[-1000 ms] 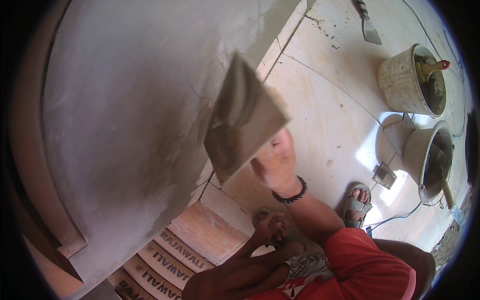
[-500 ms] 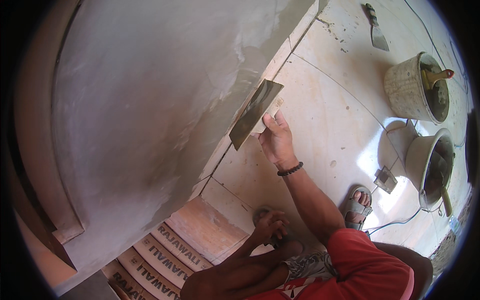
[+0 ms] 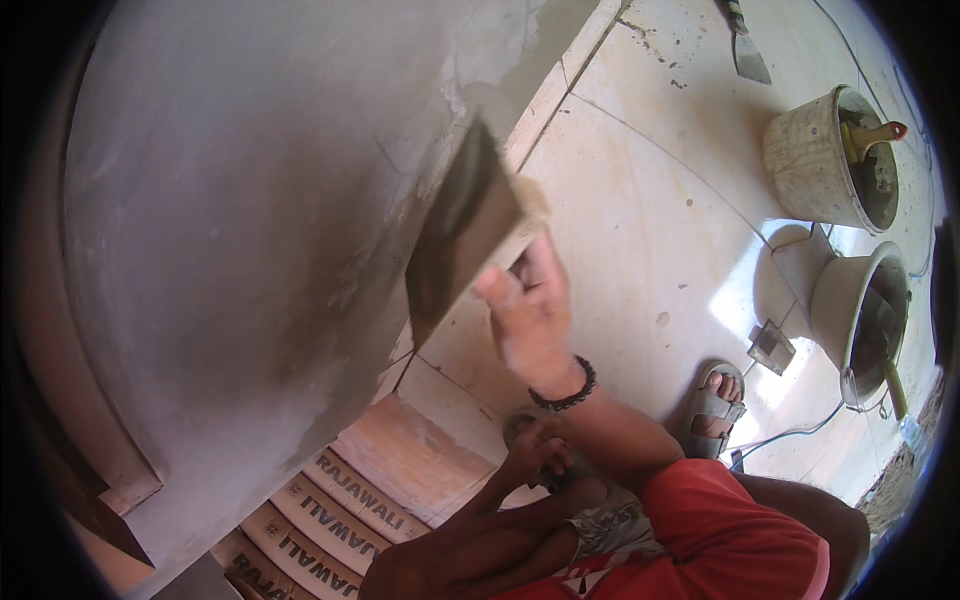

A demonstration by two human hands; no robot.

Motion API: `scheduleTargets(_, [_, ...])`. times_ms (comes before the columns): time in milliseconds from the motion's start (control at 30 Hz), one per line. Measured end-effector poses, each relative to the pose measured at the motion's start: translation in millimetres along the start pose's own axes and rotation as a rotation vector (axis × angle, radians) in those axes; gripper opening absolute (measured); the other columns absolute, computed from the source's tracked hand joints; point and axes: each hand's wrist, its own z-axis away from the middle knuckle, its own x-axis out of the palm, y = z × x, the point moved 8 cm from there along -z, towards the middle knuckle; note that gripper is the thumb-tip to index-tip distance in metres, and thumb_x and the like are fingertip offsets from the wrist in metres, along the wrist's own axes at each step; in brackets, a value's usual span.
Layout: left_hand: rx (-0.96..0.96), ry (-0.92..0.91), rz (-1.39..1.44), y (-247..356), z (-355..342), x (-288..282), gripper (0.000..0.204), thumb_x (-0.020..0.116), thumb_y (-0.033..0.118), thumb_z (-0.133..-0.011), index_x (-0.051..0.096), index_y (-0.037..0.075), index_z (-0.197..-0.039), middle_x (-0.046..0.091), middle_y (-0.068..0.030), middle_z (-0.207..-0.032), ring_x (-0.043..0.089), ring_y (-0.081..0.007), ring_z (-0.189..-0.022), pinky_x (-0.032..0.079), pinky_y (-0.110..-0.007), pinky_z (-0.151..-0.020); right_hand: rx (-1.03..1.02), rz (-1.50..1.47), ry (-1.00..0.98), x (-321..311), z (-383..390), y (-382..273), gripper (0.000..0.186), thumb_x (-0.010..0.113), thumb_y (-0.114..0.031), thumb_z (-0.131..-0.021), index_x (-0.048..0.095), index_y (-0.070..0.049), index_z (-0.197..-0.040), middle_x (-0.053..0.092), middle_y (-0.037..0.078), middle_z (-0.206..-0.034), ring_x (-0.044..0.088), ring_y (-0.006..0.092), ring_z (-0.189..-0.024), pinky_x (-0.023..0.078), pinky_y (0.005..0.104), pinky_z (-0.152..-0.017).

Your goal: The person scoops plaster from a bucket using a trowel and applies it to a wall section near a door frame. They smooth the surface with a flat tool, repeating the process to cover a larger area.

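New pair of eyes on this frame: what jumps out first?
The broad flat trowel, mid-frame, slightly blurred in the right grip and seen against the edge of the grey wall that fills the left side. Next, the bright red sleeve at lower right. Then the stained bucket at upper right, with a red-tipped brush propped in it.

A building site, by its patchy grey plastered wall point(image 3: 230, 250), tiled floor point(image 3: 640, 210), grimy buckets point(image 3: 805, 165) and scraper point(image 3: 750, 60)
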Motion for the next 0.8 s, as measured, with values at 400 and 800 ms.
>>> scheduleTargets(400, [0.004,0.014,0.088,-9,0,-4,0.038,0.051,0.010,-0.093,0.039,0.001,-0.128,0.057,-0.0183,-0.109,0.065,-0.0236,-0.081,0.056,-0.028,-0.062,0.293,-0.237,0.203,-76,-27,79,0.041,0.052,-0.018,-0.096,0.039,-0.005,-0.132,0.056,0.007,-0.119,0.058,0.0169,-0.101,0.049,0.0348,-0.083])
scheduleTargets(800, [-0.115,0.025,-0.021,-5,1,-2,0.037,0.052,0.011,-0.093,0.039,0.001,-0.126,0.057,-0.0187,-0.109,0.065,-0.0238,-0.081,0.056,-0.029,-0.062,-0.058,0.225,-0.218,53,24,2,0.051,0.058,-0.015,-0.092,0.035,0.002,-0.134,0.055,0.012,-0.118,0.055,0.0187,-0.104,0.043,0.0290,-0.089])
